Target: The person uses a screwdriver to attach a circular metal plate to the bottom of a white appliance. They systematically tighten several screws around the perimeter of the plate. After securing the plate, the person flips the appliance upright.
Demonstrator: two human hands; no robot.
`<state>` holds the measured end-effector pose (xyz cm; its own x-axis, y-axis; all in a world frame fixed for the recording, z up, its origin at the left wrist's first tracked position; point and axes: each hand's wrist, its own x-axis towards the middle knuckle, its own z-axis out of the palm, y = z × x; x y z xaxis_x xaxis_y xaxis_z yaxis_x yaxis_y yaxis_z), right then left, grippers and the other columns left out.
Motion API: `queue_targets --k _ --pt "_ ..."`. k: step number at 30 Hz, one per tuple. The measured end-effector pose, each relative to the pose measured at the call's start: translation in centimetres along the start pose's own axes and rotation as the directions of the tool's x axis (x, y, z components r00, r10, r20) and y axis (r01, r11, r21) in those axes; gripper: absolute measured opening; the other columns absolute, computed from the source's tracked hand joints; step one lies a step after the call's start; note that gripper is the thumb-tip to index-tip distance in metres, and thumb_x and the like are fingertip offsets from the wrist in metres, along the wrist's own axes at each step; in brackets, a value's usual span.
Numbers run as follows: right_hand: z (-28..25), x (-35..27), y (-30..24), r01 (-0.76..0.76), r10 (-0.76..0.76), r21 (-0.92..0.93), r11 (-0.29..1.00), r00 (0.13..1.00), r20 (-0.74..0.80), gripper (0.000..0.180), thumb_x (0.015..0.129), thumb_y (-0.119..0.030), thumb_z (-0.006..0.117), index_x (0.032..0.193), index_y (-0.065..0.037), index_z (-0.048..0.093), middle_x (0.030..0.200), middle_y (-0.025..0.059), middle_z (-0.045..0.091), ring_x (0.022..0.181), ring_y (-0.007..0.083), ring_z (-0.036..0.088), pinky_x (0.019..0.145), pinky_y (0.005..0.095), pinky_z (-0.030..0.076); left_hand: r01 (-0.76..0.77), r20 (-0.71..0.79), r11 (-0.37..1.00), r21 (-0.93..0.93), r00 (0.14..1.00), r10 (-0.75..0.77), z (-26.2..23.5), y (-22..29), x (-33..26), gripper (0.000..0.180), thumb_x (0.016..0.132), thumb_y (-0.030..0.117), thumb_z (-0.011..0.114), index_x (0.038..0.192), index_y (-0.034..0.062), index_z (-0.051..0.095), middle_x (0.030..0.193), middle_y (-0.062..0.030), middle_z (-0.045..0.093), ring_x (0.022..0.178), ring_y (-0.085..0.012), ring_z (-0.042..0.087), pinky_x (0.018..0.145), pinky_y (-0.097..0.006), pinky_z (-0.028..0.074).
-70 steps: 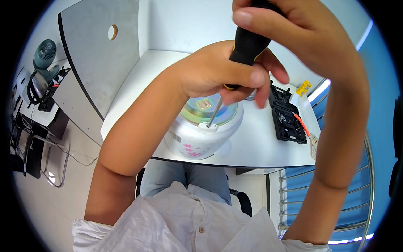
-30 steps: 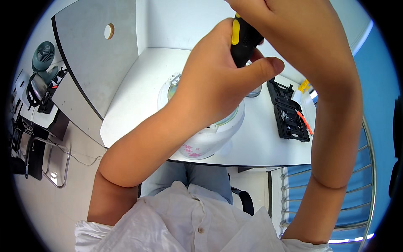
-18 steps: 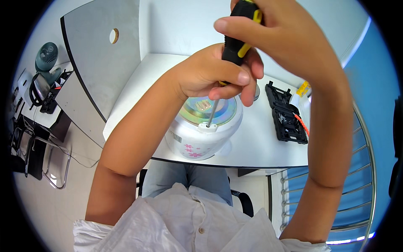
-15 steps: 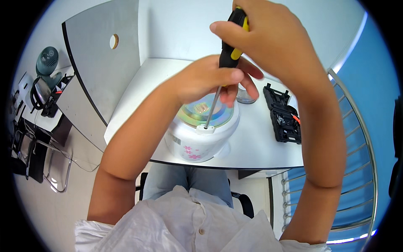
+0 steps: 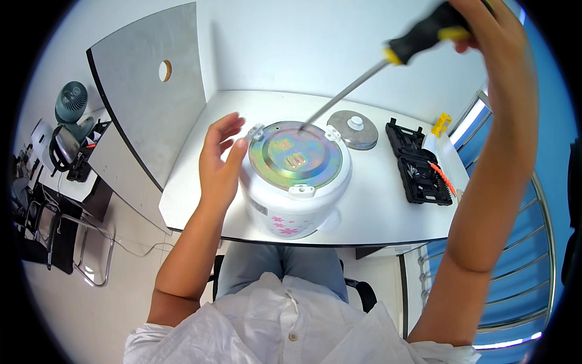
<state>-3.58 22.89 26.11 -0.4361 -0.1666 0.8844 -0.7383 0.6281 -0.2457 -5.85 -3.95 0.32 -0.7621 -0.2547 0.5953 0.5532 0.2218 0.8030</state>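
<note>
An upturned white rice cooker (image 5: 291, 212) with pink flowers stands at the desk's front edge, its shiny metal base plate (image 5: 273, 164) facing up. White feet (image 5: 301, 192) sit around the plate's rim. High on the right, my right hand (image 5: 494, 30) grips a black-and-yellow screwdriver (image 5: 418, 37). The screwdriver's long shaft slants down to the left, its tip over the far part of the plate; whether it touches I cannot tell. Beside the cooker's left rim, my left hand (image 5: 221, 161) is open with fingers apart and holds nothing.
Behind the cooker on the right lies a round metal lid (image 5: 353, 128) with a white knob. Farther right are an open black tool case (image 5: 418, 173) and a yellow item (image 5: 442, 124). A grey partition (image 5: 148, 79) borders the desk's left, and a metal railing (image 5: 548, 230) runs at right.
My right hand has swung the screwdriver up and right, taking its tip off the near foot. My left hand has left the shaft and moved left beside the cooker.
</note>
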Motion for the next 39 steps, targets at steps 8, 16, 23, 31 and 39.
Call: queue_targets --k 8,16,23,31,39 --pt "1.9 -21.5 16.0 -0.659 0.752 0.380 0.649 0.630 -0.193 0.034 0.083 -0.005 0.073 0.100 -0.006 0.043 0.082 0.0078 0.057 0.060 0.0128 0.057 0.055 0.0249 0.048 0.131 -0.016 0.983 0.126 0.991 -0.130 -3.3 -7.6 -6.7 0.072 0.096 0.056 0.048 0.147 0.0056 0.037 0.151 -0.0136 0.040 0.138 -0.0300 0.039 0.113 -0.045 0.030" --pt "4.2 -36.9 20.9 -0.747 0.760 0.141 0.650 0.637 -0.129 0.034 0.080 0.001 0.073 0.098 -0.005 0.044 0.106 0.0132 0.061 0.094 0.0185 0.059 0.091 0.0292 0.046 0.301 -0.001 0.952 0.064 0.954 -0.301 -4.3 -9.7 -8.6 0.070 0.100 0.056 0.039 0.148 0.0058 0.034 0.153 -0.0123 0.036 0.141 -0.0283 0.033 0.116 -0.045 0.025" --pt "3.3 -35.6 21.2 -0.631 0.743 -0.478 0.612 0.666 0.072 0.050 0.077 -0.006 0.074 0.122 -0.002 0.055 0.117 0.0156 0.062 0.113 0.0320 0.054 0.099 0.0410 0.044 0.541 0.123 0.798 -0.266 0.840 -0.528 -3.5 -9.0 -8.4 0.071 0.100 0.058 0.041 0.149 0.0066 0.034 0.154 -0.0112 0.035 0.141 -0.0282 0.034 0.117 -0.046 0.022" --pt "8.4 -28.6 14.5 -0.667 0.600 0.194 0.720 0.738 0.309 0.054 0.094 -0.035 0.061 0.139 -0.008 0.047 0.143 0.0099 0.048 0.130 0.0291 0.045 0.106 0.0421 0.037 0.710 0.244 0.615 -0.344 0.700 -0.672 -2.0 -6.3 -5.3 0.060 0.103 0.053 0.039 0.148 0.0136 0.040 0.151 -0.0048 0.040 0.142 -0.0239 0.030 0.113 -0.052 0.022" --pt "12.3 -24.0 9.2 -0.893 0.637 0.373 0.252 0.443 0.631 0.078 0.096 -0.062 0.046 0.153 -0.011 0.030 0.147 0.0106 0.043 0.134 0.0252 0.044 0.099 0.0451 0.046 0.755 0.216 0.486 -0.440 0.615 -0.759 0.1 -3.0 -3.0 0.056 0.105 0.049 0.028 0.141 0.0121 0.049 0.140 -0.0066 0.054 0.130 -0.0225 0.048 0.108 -0.045 0.036"
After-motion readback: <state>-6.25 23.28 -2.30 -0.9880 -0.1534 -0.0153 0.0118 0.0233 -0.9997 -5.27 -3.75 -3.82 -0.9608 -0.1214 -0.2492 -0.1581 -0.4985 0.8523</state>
